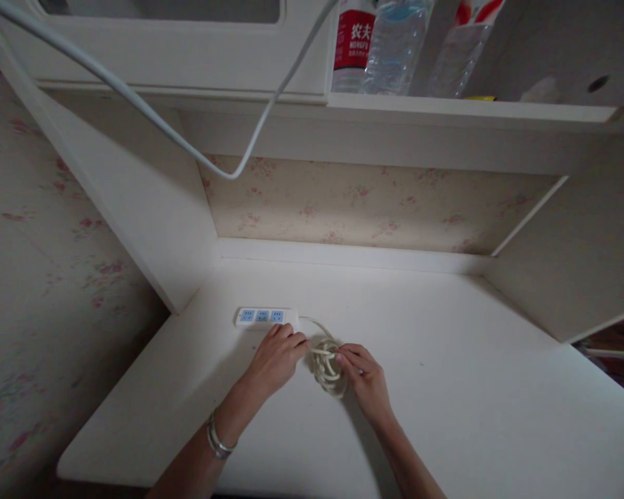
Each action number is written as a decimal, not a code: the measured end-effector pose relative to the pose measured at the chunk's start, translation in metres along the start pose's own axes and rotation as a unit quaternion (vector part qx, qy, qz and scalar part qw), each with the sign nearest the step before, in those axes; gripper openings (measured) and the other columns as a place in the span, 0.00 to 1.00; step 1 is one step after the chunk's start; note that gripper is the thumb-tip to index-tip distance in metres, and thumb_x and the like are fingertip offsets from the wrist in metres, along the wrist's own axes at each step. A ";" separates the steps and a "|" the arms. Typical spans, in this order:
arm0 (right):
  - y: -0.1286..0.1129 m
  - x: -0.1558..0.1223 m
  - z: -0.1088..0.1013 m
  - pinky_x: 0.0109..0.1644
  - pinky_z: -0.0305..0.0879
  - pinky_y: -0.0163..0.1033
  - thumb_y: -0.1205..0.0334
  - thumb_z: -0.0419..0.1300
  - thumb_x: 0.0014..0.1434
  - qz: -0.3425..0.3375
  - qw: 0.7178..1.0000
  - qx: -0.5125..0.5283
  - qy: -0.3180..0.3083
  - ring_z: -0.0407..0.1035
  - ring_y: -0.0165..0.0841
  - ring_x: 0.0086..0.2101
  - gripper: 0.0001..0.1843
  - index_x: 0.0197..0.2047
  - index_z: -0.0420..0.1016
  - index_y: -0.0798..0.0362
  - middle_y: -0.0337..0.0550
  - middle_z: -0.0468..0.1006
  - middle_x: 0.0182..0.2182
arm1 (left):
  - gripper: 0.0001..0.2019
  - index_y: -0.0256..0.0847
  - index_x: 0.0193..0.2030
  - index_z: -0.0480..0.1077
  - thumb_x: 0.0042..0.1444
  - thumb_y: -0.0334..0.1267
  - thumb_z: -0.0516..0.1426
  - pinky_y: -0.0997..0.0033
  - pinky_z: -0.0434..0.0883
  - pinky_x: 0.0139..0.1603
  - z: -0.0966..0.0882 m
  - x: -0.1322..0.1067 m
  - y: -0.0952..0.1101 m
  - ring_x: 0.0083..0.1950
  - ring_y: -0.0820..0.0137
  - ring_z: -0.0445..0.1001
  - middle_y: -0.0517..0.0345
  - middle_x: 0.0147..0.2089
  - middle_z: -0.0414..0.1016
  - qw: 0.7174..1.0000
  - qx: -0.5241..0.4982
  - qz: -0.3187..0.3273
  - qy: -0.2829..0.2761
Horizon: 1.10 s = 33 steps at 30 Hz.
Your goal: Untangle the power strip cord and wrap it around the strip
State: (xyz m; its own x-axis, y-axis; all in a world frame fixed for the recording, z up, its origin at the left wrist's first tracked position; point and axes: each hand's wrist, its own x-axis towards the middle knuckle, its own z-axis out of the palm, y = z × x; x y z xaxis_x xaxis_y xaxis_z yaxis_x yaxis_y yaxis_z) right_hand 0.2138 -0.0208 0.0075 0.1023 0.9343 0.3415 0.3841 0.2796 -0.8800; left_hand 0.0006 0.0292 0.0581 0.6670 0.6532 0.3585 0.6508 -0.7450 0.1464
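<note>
A white power strip (266,317) with blue sockets lies on the white desk. From its right end a pale cord runs into a loose coil (330,378) of the same cord. My left hand (281,353), with a silver bracelet on its wrist, is closed on a stretch of the cord at the left of the coil, just in front of the strip. At the coil's right side my right hand (361,378) pinches the cord between thumb and fingers. A short length of cord spans the gap between both hands, over the coil.
The white desk (473,388) extends around the strip, with side panels left and right. Overhead, a shelf (468,114) holds several plastic bottles (395,48). A thick white cable (231,174) hangs down in the upper left, close to the camera.
</note>
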 end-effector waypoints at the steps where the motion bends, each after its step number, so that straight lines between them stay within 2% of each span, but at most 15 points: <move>1: 0.001 0.001 -0.001 0.47 0.68 0.43 0.54 0.59 0.60 -0.003 1.000 -0.003 0.000 0.71 0.37 0.42 0.10 0.38 0.82 0.46 0.45 0.78 0.39 | 0.11 0.46 0.41 0.73 0.58 0.27 0.54 0.62 0.61 0.44 0.000 0.000 0.001 0.42 0.63 0.65 0.55 0.37 0.75 1.000 0.003 -0.001 -0.001; 4: -0.002 0.004 -0.001 0.47 0.69 0.45 0.54 0.60 0.60 -0.015 1.000 -0.008 -0.019 0.71 0.37 0.42 0.10 0.38 0.82 0.45 0.45 0.78 0.39 | 0.10 0.45 0.40 0.73 0.58 0.27 0.54 0.62 0.61 0.44 0.002 0.002 0.007 0.42 0.63 0.66 0.55 0.37 0.76 1.000 -0.010 0.003 0.003; 9: -0.019 0.014 0.009 0.44 0.69 0.42 0.55 0.58 0.61 -0.033 0.999 0.000 -0.043 0.71 0.35 0.39 0.11 0.35 0.82 0.46 0.44 0.78 0.35 | 0.09 0.44 0.40 0.73 0.59 0.28 0.53 0.63 0.62 0.43 0.013 0.007 0.023 0.41 0.64 0.67 0.55 0.37 0.75 0.999 -0.045 0.026 0.006; 13: -0.018 0.018 0.018 0.41 0.68 0.39 0.55 0.57 0.61 -0.029 0.999 0.022 0.023 0.70 0.34 0.37 0.12 0.34 0.80 0.49 0.45 0.74 0.38 | 0.09 0.44 0.39 0.75 0.61 0.30 0.53 0.64 0.64 0.43 0.019 0.007 0.027 0.42 0.65 0.68 0.56 0.37 0.76 0.994 -0.105 0.000 0.033; 15: -0.011 0.015 0.017 0.43 0.67 0.40 0.55 0.56 0.62 -0.026 0.996 0.045 0.075 0.68 0.33 0.38 0.11 0.36 0.77 0.50 0.44 0.72 0.37 | 0.09 0.45 0.42 0.75 0.62 0.33 0.53 0.63 0.66 0.45 0.021 0.005 0.025 0.43 0.65 0.69 0.56 0.39 0.77 0.988 -0.141 -0.028 0.052; 17: -0.005 0.009 0.013 0.44 0.67 0.40 0.57 0.55 0.62 -0.028 0.993 0.065 0.095 0.68 0.33 0.39 0.09 0.36 0.74 0.51 0.43 0.71 0.36 | 0.09 0.46 0.45 0.74 0.62 0.36 0.54 0.63 0.67 0.46 0.025 0.002 0.022 0.43 0.66 0.70 0.56 0.41 0.78 0.981 -0.175 -0.057 0.069; 22: -0.004 -0.005 0.002 0.45 0.67 0.41 0.59 0.57 0.62 -0.066 0.998 -0.019 0.007 0.68 0.35 0.40 0.08 0.34 0.76 0.50 0.45 0.73 0.37 | 0.07 0.43 0.43 0.73 0.60 0.36 0.56 0.63 0.70 0.50 0.040 -0.007 0.018 0.47 0.66 0.72 0.54 0.44 0.75 0.950 -0.241 -0.132 0.152; 26: -0.004 -0.007 0.002 0.44 0.70 0.43 0.60 0.57 0.62 -0.110 0.991 -0.072 0.010 0.70 0.36 0.40 0.08 0.37 0.78 0.49 0.46 0.76 0.37 | 0.08 0.43 0.44 0.72 0.61 0.38 0.54 0.63 0.72 0.50 0.050 -0.017 0.028 0.48 0.67 0.73 0.53 0.44 0.74 0.925 -0.267 -0.192 0.189; 30: -0.003 -0.006 0.006 0.45 0.72 0.44 0.60 0.57 0.62 -0.139 0.985 -0.102 0.023 0.72 0.37 0.40 0.09 0.42 0.78 0.47 0.46 0.78 0.38 | 0.15 0.43 0.50 0.70 0.56 0.41 0.59 0.56 0.70 0.55 0.055 -0.021 0.043 0.53 0.62 0.70 0.50 0.50 0.71 0.929 -0.235 -0.209 0.195; 33: -0.004 -0.005 0.008 0.46 0.72 0.44 0.61 0.56 0.63 -0.146 0.983 -0.113 0.014 0.72 0.37 0.41 0.10 0.44 0.78 0.47 0.46 0.78 0.39 | 0.14 0.44 0.50 0.71 0.57 0.41 0.58 0.56 0.70 0.56 0.057 -0.017 0.047 0.54 0.62 0.70 0.50 0.51 0.71 0.934 -0.209 -0.213 0.199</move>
State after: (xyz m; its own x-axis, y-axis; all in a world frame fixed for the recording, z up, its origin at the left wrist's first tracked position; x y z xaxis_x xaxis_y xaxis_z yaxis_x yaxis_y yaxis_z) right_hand 0.2041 -0.0251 0.0068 -0.0184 0.8144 0.5801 0.5940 0.4755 -0.6488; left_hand 0.0401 -0.0090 0.0060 0.1390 0.8619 0.4877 0.5721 -0.4719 0.6708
